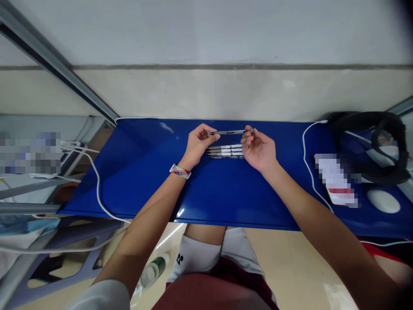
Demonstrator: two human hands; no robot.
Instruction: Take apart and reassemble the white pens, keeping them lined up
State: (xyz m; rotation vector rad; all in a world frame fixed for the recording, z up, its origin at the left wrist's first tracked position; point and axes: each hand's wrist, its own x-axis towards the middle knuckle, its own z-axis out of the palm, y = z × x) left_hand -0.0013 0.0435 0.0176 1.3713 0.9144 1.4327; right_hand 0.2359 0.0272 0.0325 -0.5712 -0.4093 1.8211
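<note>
Between my two hands a dark pen with a clear barrel (230,132) is held level above the blue desk (142,181). My left hand (200,142) pinches its left end with thumb and fingers. At the right end, the fingertips of my right hand (258,148) close around it. Just below lies a row of several pens (225,151), side by side and pointing left, some with white barrels and the nearest one dark. My right hand hides their right ends. A woven multicoloured band circles my left wrist.
To the right are a phone with a blurred screen (335,178), a white mouse (383,201) and a black headset-like object with a strap (392,148). White cables (306,150) run over the desk. A bottle (155,270) lies on the floor, near a grey stool (71,254).
</note>
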